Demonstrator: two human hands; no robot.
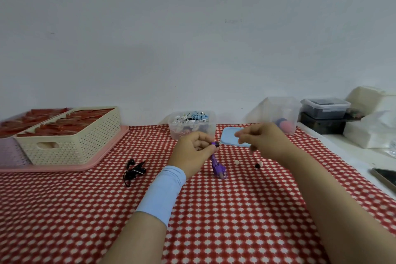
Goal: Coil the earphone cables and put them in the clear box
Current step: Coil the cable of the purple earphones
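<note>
My left hand [196, 152] pinches the top end of a purple earphone cable [218, 167], whose bundled lower part hangs down to the red checked cloth. My right hand [263, 141] hovers just to the right of it with fingers curled; whether it holds anything is unclear. The clear box [192, 128] stands behind my hands, open, with several coiled white, blue and dark cables inside. A black earphone cable [134, 171] lies loose on the cloth to the left. Its blue lid [230, 137] lies flat beside the box.
A cream perforated basket [70, 141] of red items sits on a pink tray [107, 154] at the left. Two small ear tips [258, 165] lie on the cloth. More clear containers [282, 111] and white boxes stand at the right, with a phone [385, 178] near the edge.
</note>
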